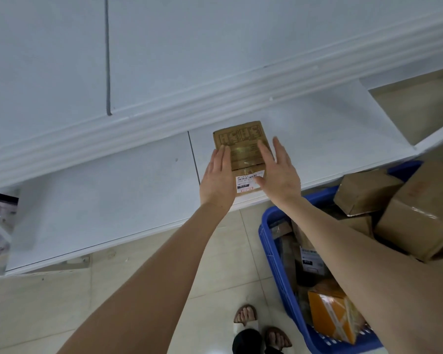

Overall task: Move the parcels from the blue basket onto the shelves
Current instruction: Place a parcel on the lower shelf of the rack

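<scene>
your left hand lies flat against the left edge of a brown parcel, fingers straight, not curled round it. your right hand is spread open at the parcel's right edge, fingers splayed; whether it touches the card cannot be told. the parcel lies flat on the white shelf, near the front lip, white label toward you. the blue basket stands on the floor at your right, boxes heaped in it, an orange parcel lower down.
</scene>
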Available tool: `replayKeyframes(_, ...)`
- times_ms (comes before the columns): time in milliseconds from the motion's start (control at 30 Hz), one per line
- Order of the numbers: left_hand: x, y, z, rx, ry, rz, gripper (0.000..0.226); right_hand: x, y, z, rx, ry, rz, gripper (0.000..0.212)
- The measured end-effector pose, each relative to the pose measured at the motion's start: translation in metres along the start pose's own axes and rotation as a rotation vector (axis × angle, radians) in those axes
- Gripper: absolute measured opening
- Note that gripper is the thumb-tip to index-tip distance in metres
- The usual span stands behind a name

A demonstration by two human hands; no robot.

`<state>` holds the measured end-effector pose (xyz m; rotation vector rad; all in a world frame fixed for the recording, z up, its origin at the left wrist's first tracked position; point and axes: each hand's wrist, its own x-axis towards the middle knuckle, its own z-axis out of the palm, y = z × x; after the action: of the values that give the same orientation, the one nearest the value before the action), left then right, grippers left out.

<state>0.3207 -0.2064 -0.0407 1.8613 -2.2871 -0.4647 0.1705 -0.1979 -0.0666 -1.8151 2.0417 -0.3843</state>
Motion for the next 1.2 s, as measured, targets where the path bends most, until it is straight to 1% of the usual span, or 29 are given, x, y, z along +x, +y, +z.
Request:
replayKeyframes(67,0.001,0.003,0.001,0.115,-0.051,0.045,0.072,0.004,-0.005,0.0,-0.082,-0.042,-0.052,0.084)
replayKeyframes(133,-0.001,0.004,0.004,0.189,-0.112,0.064,0.078,0.007,-0.007,0.001,-0.114,-0.07,-0.054,0.079)
replayKeyframes(200,-0.003,0.004,0.007,0.216,-0.161,0.061,0.081,0.009,-0.007,0.003,-0.102,-0.076,-0.046,0.071)
replayKeyframes(267,-0.003,0.004,0.008,0.236,-0.177,0.062,0.083,0.009,-0.007,0.002,-0.082,-0.081,-0.028,0.063)
replayKeyframes(333,-0.002,0.004,0.01,0.246,-0.177,0.061,0.085,0.011,-0.007,0.001,-0.083,-0.079,-0.018,0.061)
replayKeyframes(600,0.021,-0.002,0.014,0.252,-0.157,0.03,0.085,0.037,-0.013,0.003,-0.095,-0.078,-0.017,0.061)
replayKeyframes(733,0.035,-0.007,0.014,0.264,-0.144,0.026,0.087,0.051,-0.016,0.003,-0.085,-0.083,-0.005,0.065)
replayKeyframes(1200,0.077,-0.016,0.015,0.22,-0.108,0.028,0.082,0.09,-0.02,0.004,-0.062,-0.061,0.013,0.069)
